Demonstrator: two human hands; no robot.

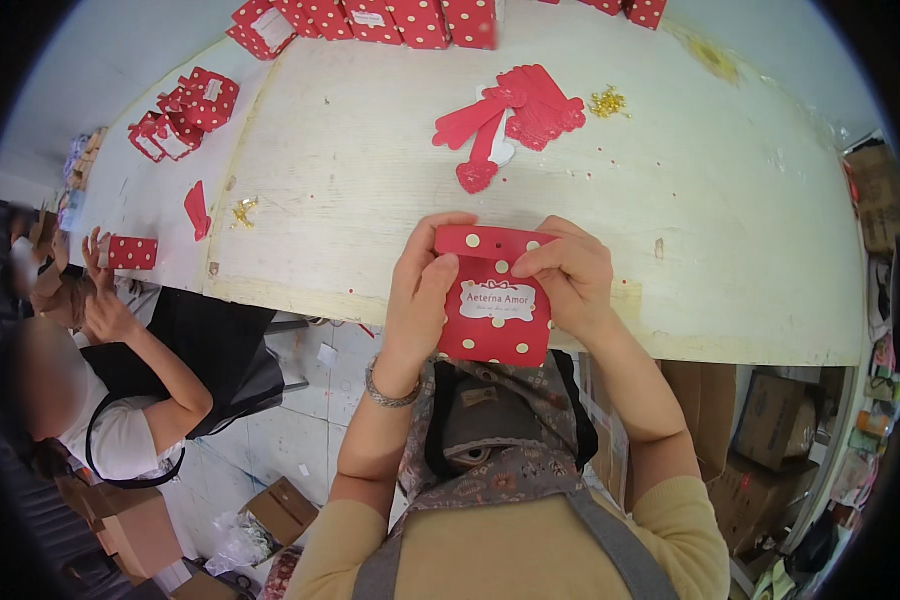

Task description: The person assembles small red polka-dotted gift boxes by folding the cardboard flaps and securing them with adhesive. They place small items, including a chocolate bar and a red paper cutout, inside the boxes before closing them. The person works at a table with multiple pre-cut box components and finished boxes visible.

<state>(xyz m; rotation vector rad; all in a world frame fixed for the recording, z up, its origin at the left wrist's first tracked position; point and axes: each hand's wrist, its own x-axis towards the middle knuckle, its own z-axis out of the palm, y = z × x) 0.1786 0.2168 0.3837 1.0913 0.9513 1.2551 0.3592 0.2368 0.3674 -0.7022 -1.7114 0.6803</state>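
Note:
Between my two hands is a red paper gift box [495, 340] with cream polka dots and a white label on its front. Its top flap is folded over toward me and has a small dark hole in the middle. My left hand [423, 275] grips the left edge, thumb on the front. My right hand [575, 270] holds the upper right corner, its thumb and fingers pressed at the flap. Farther up the table lies a pile of red scallop-ended paper strips [540, 105], some showing white backs. Beside it is a small heap of gold fasteners [607, 101].
Finished-looking dotted boxes [420, 22] stand in a row at the far edge, with more boxes [205, 98] at left. A co-worker [120, 400] sits at left, holding a dotted box [132, 252]. Cardboard cartons [775, 420] are under the table [750, 250] at right.

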